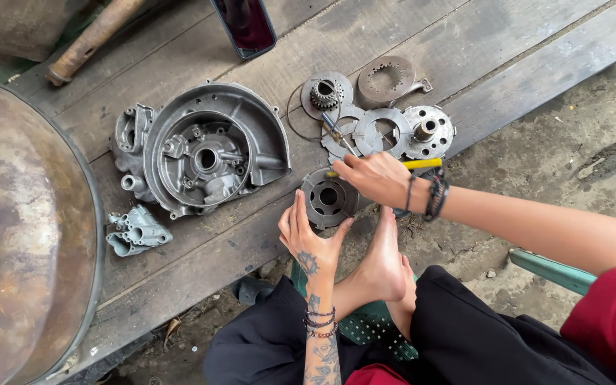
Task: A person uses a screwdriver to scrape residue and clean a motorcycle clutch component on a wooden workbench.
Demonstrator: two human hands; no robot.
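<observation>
Grey round metal clutch drum (327,198) on weathered wooden planks (201,249): steady firmly with left hand (309,239), fingers spread wide against rim; keep right hand (371,177), gripping yellow-handled screwdriver (393,166), low and controlled.

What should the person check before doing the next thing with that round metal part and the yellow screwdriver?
1. Left hand steadies the round hub at its edge: ok.
2. Right hand grips the yellow-handled screwdriver: ok.
3. Hub rests flat on the wooden plank: ok.
4. Screwdriver tip seated in a screw: cannot tell, the hand hides it.
5. Loose plates lie clear of the hub: ok.
6. Bare foot close below the plank edge: not ok.
</observation>
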